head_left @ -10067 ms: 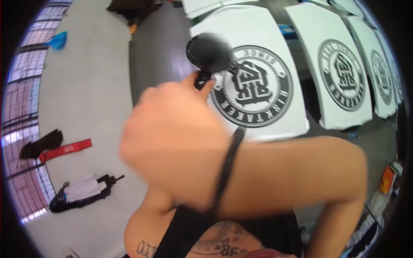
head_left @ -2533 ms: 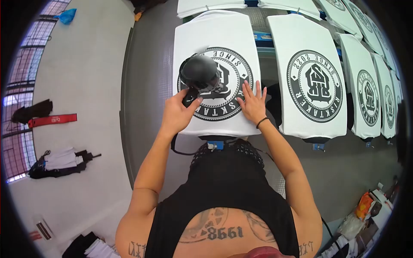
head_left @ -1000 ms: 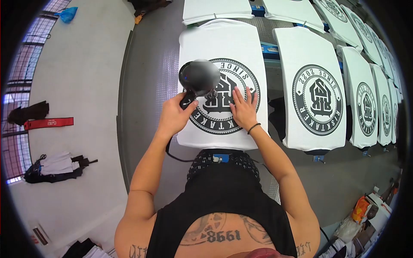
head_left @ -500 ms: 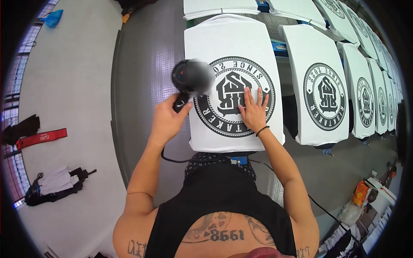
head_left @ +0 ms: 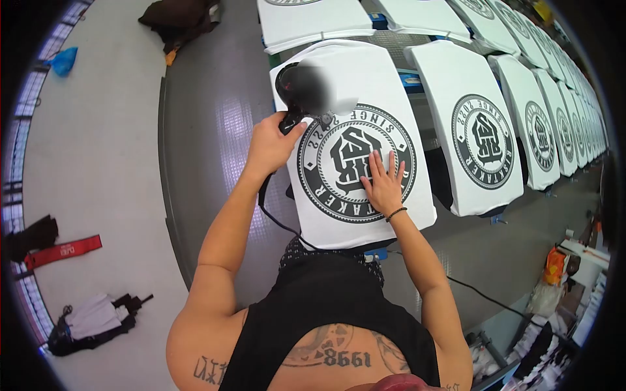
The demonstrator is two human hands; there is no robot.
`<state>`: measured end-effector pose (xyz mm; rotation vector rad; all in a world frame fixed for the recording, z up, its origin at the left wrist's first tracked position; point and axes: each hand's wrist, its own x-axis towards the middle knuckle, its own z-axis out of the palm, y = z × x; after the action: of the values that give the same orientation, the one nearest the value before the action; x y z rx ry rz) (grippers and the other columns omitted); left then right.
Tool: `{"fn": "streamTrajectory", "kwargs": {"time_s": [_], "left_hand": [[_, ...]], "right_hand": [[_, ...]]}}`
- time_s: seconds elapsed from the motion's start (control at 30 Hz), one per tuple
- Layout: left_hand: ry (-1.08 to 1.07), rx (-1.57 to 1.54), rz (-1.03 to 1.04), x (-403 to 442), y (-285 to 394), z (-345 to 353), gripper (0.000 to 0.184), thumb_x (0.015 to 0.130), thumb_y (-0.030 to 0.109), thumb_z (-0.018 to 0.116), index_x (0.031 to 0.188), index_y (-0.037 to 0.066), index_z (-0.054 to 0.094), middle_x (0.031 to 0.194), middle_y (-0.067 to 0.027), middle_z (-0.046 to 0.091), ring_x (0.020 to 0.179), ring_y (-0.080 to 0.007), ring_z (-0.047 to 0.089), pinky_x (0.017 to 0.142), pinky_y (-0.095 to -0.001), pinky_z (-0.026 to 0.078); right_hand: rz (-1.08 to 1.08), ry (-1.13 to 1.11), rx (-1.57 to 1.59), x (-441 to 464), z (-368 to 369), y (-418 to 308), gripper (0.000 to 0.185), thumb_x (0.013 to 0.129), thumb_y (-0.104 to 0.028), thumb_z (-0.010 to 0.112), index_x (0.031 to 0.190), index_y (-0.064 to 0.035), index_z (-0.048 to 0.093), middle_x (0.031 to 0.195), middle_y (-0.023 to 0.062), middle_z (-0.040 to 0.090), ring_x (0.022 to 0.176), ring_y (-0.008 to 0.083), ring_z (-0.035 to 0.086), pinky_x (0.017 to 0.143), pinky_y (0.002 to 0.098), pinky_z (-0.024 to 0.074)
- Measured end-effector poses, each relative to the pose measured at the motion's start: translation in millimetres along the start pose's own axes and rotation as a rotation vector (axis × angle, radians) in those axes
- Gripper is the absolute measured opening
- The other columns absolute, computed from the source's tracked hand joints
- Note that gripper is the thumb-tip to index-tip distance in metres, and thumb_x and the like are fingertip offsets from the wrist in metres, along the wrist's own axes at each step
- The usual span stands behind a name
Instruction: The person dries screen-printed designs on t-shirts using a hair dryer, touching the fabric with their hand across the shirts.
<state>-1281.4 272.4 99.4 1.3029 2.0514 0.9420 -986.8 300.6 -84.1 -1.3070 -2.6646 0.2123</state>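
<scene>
Hair dryer has shifted toward the print's far edge, left hand's fingers clamped on it; right hand, fingers apart on the print, might smear it if damp; lingering heat might scorch the shirt.

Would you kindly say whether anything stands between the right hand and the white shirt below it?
Nothing visible does: the right hand seems to rest directly on the white shirt; the left hand holds the dryer aside.

Rows of dark-edged boards carry white shirts printed in black.
</scene>
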Motion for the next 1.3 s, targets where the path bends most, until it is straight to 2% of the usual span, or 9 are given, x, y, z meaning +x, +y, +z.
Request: {"fn": "streamTrajectory", "kwargs": {"time_s": [0.17, 0.3, 0.43, 0.5, 0.53, 0.63, 1.03, 1.17, 1.3], "left_hand": [[-0.061, 0.022, 0.076, 32.0, 19.0, 33.5, 0.035, 0.089, 0.03, 0.073, 0.101, -0.003, 0.07, 0.059, -0.0052, 0.063, 0.053, -0.0109, 0.061, 0.052, -0.0282, 0.049], [-0.194, -0.049, 0.066, 43.6, 43.8, 61.3, 0.038, 0.087, 0.029, 0.072, 0.097, -0.007, 0.07, 0.062, -0.0152, 0.064, 0.057, -0.0214, 0.064, 0.058, -0.0363, 0.049], [-0.26, -0.067, 0.182, 44.9, 61.3, 89.3, 0.036, 0.088, 0.03, 0.072, 0.095, -0.006, 0.071, 0.06, -0.0134, 0.064, 0.055, -0.0202, 0.064, 0.058, -0.035, 0.05], [-0.375, -0.121, 0.134, 47.9, 68.2, 102.5, 0.032, 0.091, 0.027, 0.072, 0.098, -0.004, 0.07, 0.059, -0.0044, 0.063, 0.051, -0.0081, 0.059, 0.049, -0.0254, 0.046], [-0.386, -0.075, 0.107, 47.0, 80.9, 104.0, 0.035, 0.088, 0.03, 0.072, 0.092, -0.005, 0.07, 0.059, -0.0115, 0.064, 0.056, -0.0201, 0.066, 0.059, -0.0355, 0.052], [-0.392, -0.045, 0.142, 51.9, 95.4, 117.7, 0.036, 0.088, 0.03, 0.072, 0.09, -0.005, 0.07, 0.06, -0.013, 0.064, 0.056, -0.0215, 0.066, 0.058, -0.0359, 0.051], [-0.045, 0.053, 0.182, 60.8, 51.2, 68.3, 0.038, 0.087, 0.029, 0.073, 0.099, -0.007, 0.071, 0.07, -0.0196, 0.07, 0.062, -0.0275, 0.07, 0.063, -0.0373, 0.053], [0.002, 0.066, -0.042, 45.9, 26.8, 25.6, 0.039, 0.087, 0.031, 0.072, 0.099, -0.007, 0.07, 0.074, -0.0203, 0.07, 0.067, -0.0304, 0.071, 0.065, -0.0399, 0.053], [0.119, 0.143, 0.001, 10.2, -10.6, -10.5, 0.038, 0.088, 0.033, 0.073, 0.092, -0.004, 0.069, 0.062, -0.0166, 0.065, 0.057, -0.0274, 0.067, 0.06, -0.039, 0.051]], "right_hand": [[0.181, 0.13, 0.071, -9.6, -3.1, 17.5, 0.061, 0.099, -0.039, 0.054, 0.15, -0.007, 0.043, 0.159, 0.0074, 0.037, 0.149, 0.0425, 0.02, 0.119, 0.0642, 0.0063], [0.312, 0.141, -0.002, -24.6, -7.0, 29.6, 0.065, 0.099, -0.041, 0.052, 0.151, -0.005, 0.04, 0.161, 0.0075, 0.033, 0.15, 0.0446, 0.016, 0.117, 0.0677, 0.004], [0.356, 0.103, -0.017, -36.0, -1.8, 30.4, 0.068, 0.1, -0.045, 0.05, 0.153, -0.004, 0.037, 0.164, 0.0072, 0.028, 0.151, 0.0452, 0.01, 0.116, 0.0698, 0.0011], [0.375, 0.115, -0.007, -38.2, -0.3, 31.4, 0.07, 0.1, -0.046, 0.049, 0.153, -0.0036, 0.036, 0.164, 0.0074, 0.027, 0.152, 0.045, 0.008, 0.116, 0.0698, -0.0001], [0.387, 0.111, -0.005, -39.0, 0.1, 31.7, 0.07, 0.1, -0.046, 0.049, 0.153, -0.0036, 0.036, 0.164, 0.0074, 0.027, 0.152, 0.0449, 0.007, 0.116, 0.0697, -0.0002], [0.399, 0.104, -0.011, -40.9, 0.9, 31.8, 0.071, 0.099, -0.047, 0.049, 0.154, -0.0037, 0.035, 0.165, 0.0068, 0.025, 0.152, 0.045, 0.007, 0.116, 0.0696, -0.0001], [0.349, 0.111, -0.002, -39.5, -1.3, 37.5, 0.07, 0.1, -0.048, 0.048, 0.153, -0.003, 0.037, 0.164, 0.0076, 0.028, 0.152, 0.045, 0.008, 0.116, 0.0693, 0.0006], [0.331, 0.111, 0.013, -40.2, -3.5, 36.9, 0.07, 0.1, -0.047, 0.049, 0.153, -0.003, 0.037, 0.164, 0.007, 0.028, 0.152, 0.0448, 0.008, 0.117, 0.069, 0.0011], [0.326, 0.071, 0.032, -41.6, -5.3, 39.3, 0.071, 0.099, -0.046, 0.05, 0.153, -0.0024, 0.036, 0.164, 0.0073, 0.028, 0.152, 0.0451, 0.01, 0.118, 0.0674, 0.0023]]}}
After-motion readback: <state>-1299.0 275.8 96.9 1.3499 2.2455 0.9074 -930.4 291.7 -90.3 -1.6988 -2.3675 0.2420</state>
